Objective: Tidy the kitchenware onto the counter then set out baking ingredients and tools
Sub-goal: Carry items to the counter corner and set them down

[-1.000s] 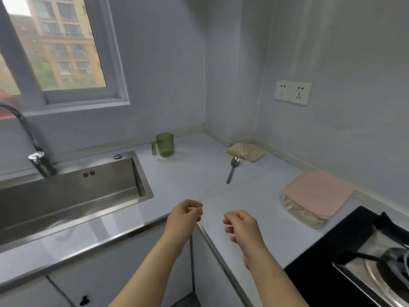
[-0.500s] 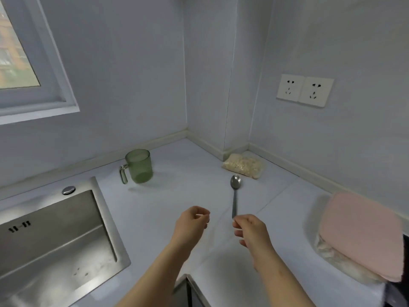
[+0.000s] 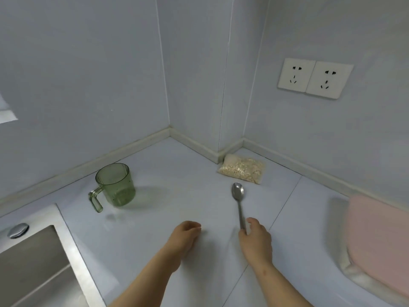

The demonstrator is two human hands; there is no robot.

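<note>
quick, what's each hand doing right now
left hand: loosely curled, holding nothing.
right hand: pinching the metal spoon by its handle end.

Bare desk is found open toward 12 o'clock between the left hand and right hand. The 10 o'clock line is obstructed by a green mug, the 1 o'clock line by the spoon and a bag of oats behind it. Passage at 3 o'clock is blocked by a pink-lidded container, at 8 o'clock by the sink.
</note>
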